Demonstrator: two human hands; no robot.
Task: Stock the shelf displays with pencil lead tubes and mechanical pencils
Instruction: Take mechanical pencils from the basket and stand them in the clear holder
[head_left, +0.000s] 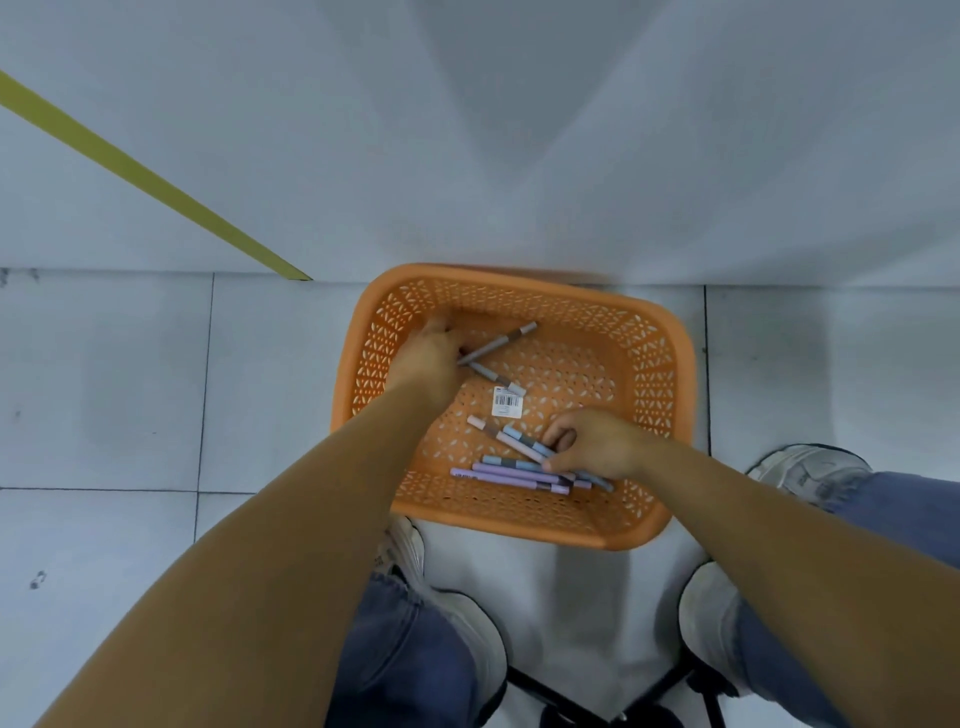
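Pencils (497, 344), grey, are gripped by the left hand (431, 358); pastel pencils (514, 472) are pinched by the right hand (592, 441). Bare mesh is seen along the orange basket (670, 338)'s right wall.

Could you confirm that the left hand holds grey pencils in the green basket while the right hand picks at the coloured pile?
Not quite: the head view shows the basket is orange, not green. The left hand does hold grey pencils, and the right hand pinches at the coloured pile.
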